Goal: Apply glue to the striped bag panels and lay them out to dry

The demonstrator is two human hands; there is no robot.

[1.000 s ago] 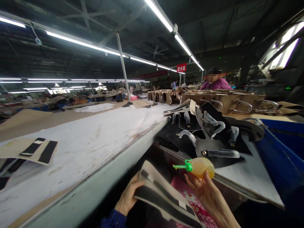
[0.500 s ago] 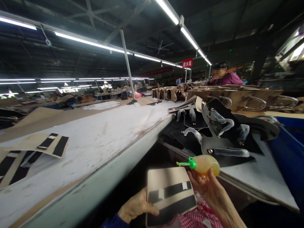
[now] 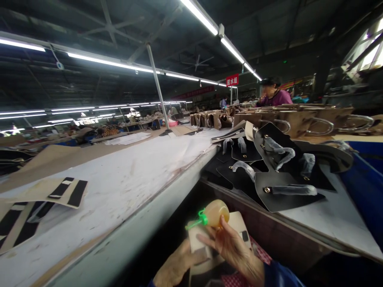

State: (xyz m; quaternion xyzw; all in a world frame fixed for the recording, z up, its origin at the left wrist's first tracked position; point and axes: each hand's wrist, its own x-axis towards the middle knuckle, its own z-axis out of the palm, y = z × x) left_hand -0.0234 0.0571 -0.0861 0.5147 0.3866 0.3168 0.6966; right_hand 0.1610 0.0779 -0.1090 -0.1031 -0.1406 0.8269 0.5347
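Observation:
My right hand is closed round a soft squeeze bottle of yellowish liquid with a green nozzle. The bottle lies tilted, its nozzle pointing left, over the upper edge of a beige panel with black strips. At the panel's left side my left hand grips it, the fingers partly blurred. The right hand's fingers reach across the panel and hide much of it. Below it shows a red checked cloth.
Left is a long table with a white top, where more beige panels with black strips lie. To the right, black bag pieces with plastic-wrapped handles are piled on a board. Behind them stand rows of brown bags and a person in purple.
My right hand has carried the squeeze bottle leftward and down, from the panel's right side to over it. The left hand still grips the panel, which is now partly covered.

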